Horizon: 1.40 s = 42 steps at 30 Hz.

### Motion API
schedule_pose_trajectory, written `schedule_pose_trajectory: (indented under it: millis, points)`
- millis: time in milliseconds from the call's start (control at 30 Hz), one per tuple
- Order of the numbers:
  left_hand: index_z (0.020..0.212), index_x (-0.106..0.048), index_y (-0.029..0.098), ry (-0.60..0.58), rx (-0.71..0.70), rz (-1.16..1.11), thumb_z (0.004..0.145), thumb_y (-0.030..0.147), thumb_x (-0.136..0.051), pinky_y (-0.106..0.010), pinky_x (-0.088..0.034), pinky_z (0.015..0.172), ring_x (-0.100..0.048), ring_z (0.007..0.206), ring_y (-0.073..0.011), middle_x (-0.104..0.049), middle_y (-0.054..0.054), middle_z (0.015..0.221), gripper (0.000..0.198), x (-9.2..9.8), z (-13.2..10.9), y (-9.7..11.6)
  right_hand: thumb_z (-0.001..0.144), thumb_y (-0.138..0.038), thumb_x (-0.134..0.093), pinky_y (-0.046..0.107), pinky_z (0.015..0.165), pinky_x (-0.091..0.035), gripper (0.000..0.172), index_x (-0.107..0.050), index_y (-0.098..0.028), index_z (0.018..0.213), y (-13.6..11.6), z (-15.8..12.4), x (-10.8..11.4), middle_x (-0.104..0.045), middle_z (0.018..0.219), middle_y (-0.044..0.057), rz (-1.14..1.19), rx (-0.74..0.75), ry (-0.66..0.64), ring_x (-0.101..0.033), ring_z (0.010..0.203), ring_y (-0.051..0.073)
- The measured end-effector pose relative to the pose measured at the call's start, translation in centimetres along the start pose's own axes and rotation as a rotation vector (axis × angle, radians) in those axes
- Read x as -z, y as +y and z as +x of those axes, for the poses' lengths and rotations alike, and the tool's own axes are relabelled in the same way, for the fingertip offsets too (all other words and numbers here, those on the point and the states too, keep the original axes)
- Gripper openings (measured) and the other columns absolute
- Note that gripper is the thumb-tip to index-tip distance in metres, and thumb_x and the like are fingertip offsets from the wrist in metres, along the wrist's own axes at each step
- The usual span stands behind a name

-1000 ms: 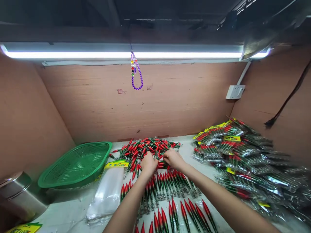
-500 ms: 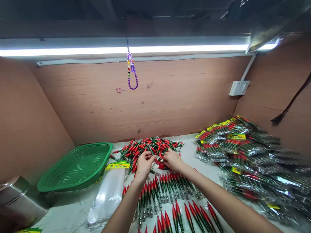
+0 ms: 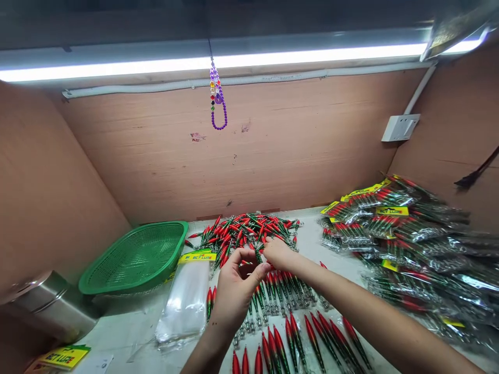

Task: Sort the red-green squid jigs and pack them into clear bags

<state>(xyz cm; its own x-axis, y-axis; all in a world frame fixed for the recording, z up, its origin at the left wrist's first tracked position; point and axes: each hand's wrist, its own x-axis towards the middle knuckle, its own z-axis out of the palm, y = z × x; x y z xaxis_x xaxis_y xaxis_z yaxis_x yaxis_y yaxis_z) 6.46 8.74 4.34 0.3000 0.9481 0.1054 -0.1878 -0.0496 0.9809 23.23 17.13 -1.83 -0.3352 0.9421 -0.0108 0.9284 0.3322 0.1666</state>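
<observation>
My left hand (image 3: 238,288) is in front of the heap, its thumb and fingers curled round toward a red-and-green fishing lure (image 3: 258,253) at its fingertips. Right beside it, my right hand (image 3: 278,252) is closed, and its fingertips are mostly hidden. Behind both hands lies a tangled heap of the same lures (image 3: 241,228). Below them, a neat row of lures (image 3: 286,288) lies side by side, red ends away from me. Closer still is a second row of lures (image 3: 294,337), more loosely spaced. My left hand covers part of the first row.
Clear plastic bags (image 3: 183,298) with yellow header cards lie left of my hands. Behind them stands a green plastic basket (image 3: 134,257), with a metal canister (image 3: 58,306) nearer. Packed lures (image 3: 390,228) are piled high at right. A beaded strand (image 3: 219,126) hangs from above.
My left hand has come back from the heap toward me and turned, its thumb now nearer my right hand. The two hands are closer together. The whole view has shifted slightly.
</observation>
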Motion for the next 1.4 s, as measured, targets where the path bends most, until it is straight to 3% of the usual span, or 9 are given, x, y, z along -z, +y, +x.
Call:
schedule_pose_trajectory:
  millis: [167, 333, 433, 600, 900, 1033, 1167, 1267, 1400]
  points:
    - [0.073, -0.054, 0.018, 0.008, -0.026, 0.086, 0.061, 0.034, -0.080, -0.020, -0.042, 0.056, -0.051, 0.063, -0.0095, -0.052, 0.004, 0.069, 0.032, -0.1, -0.3, 0.4, 0.092, -0.032, -0.057, 0.041, 0.087, -0.051, 0.023, -0.061, -0.017, 0.109, 3.2, -1.7, -0.2, -0.061, 0.115, 0.008, 0.333, -0.071, 0.165, -0.060, 0.101, 0.020]
    - [0.082, -0.054, 0.019, -0.013, 0.063, 0.020, 0.060, 0.045, -0.078, -0.026, -0.050, 0.061, -0.055, 0.065, -0.0124, -0.055, 0.003, 0.074, 0.043, 0.1, -0.1, -0.1, 0.092, -0.033, -0.057, 0.036, 0.076, -0.055, 0.026, -0.059, -0.015, 0.111, 9.1, -3.9, -1.8, -0.063, 0.106, 0.006, 0.733, -0.335, 0.439, -0.063, 0.088, 0.017]
    - [0.089, -0.051, 0.020, -0.053, 0.141, -0.025, 0.063, 0.052, -0.075, -0.023, -0.046, 0.051, -0.052, 0.055, -0.0102, -0.052, 0.006, 0.063, 0.048, -0.1, 0.0, -0.4, 0.093, -0.034, -0.055, 0.034, 0.072, -0.055, 0.028, -0.057, -0.015, 0.114, 11.4, -5.2, -3.0, -0.063, 0.105, 0.006, 0.919, -0.488, 0.588, -0.064, 0.084, 0.016]
    - [0.086, -0.048, 0.019, -0.077, 0.190, -0.121, 0.064, 0.054, -0.072, -0.016, -0.023, 0.041, -0.033, 0.043, -0.0019, -0.056, 0.005, 0.068, 0.047, -0.4, 0.0, -0.9, 0.092, -0.032, -0.057, 0.036, 0.075, -0.055, 0.027, -0.058, -0.015, 0.112, 12.0, -6.4, -3.7, -0.063, 0.107, 0.006, 1.056, -0.559, 0.712, -0.063, 0.088, 0.017]
    - [0.078, -0.046, 0.020, -0.103, 0.358, -0.201, 0.066, 0.036, -0.065, -0.018, -0.023, 0.047, -0.033, 0.048, -0.0046, -0.055, 0.003, 0.066, 0.028, -0.8, -0.1, -1.8, 0.092, -0.033, -0.057, 0.039, 0.079, -0.054, 0.031, -0.057, -0.016, 0.117, 12.7, -7.7, -3.3, -0.060, 0.114, 0.008, 1.374, -0.750, 0.717, -0.062, 0.095, 0.019]
    - [0.076, -0.045, 0.020, -0.091, 0.416, -0.264, 0.066, 0.030, -0.062, -0.019, -0.023, 0.047, -0.034, 0.049, -0.0056, -0.054, 0.003, 0.065, 0.022, -1.3, -0.2, -1.9, 0.093, -0.034, -0.056, 0.031, 0.067, -0.054, 0.025, -0.059, -0.014, 0.108, 11.3, -9.4, -1.8, -0.063, 0.099, 0.004, 1.605, -0.739, 0.659, -0.062, 0.078, 0.014]
    - [0.076, -0.046, 0.019, -0.123, 0.451, -0.310, 0.067, 0.029, -0.062, -0.018, -0.024, 0.047, -0.036, 0.050, -0.0056, -0.056, 0.002, 0.067, 0.021, -1.6, -0.7, -1.7, 0.081, -0.036, -0.068, 0.021, 0.053, -0.045, 0.022, -0.060, -0.016, 0.085, 6.8, -12.4, 1.1, -0.056, 0.071, -0.002, 1.820, -0.563, 0.629, -0.053, 0.058, 0.009]
    - [0.078, -0.047, 0.020, -0.157, 0.462, -0.319, 0.067, 0.029, -0.063, -0.018, -0.024, 0.045, -0.036, 0.049, -0.0054, -0.056, 0.002, 0.066, 0.022, -2.0, -1.4, -1.5, 0.071, -0.039, -0.075, 0.020, 0.054, -0.043, 0.027, -0.063, -0.019, 0.085, 3.2, -15.2, 3.3, -0.055, 0.071, -0.002, 1.925, -0.456, 0.621, -0.052, 0.061, 0.009]
    - [0.082, -0.049, 0.020, -0.198, 0.476, -0.328, 0.067, 0.033, -0.067, -0.018, -0.024, 0.045, -0.037, 0.048, -0.0053, -0.056, 0.002, 0.067, 0.027, -2.5, -2.4, -1.1, 0.073, -0.036, -0.075, 0.021, 0.052, -0.040, 0.023, -0.066, -0.021, 0.087, 0.3, -17.6, 5.1, -0.053, 0.070, -0.002, 2.021, -0.318, 0.598, -0.048, 0.059, 0.009]
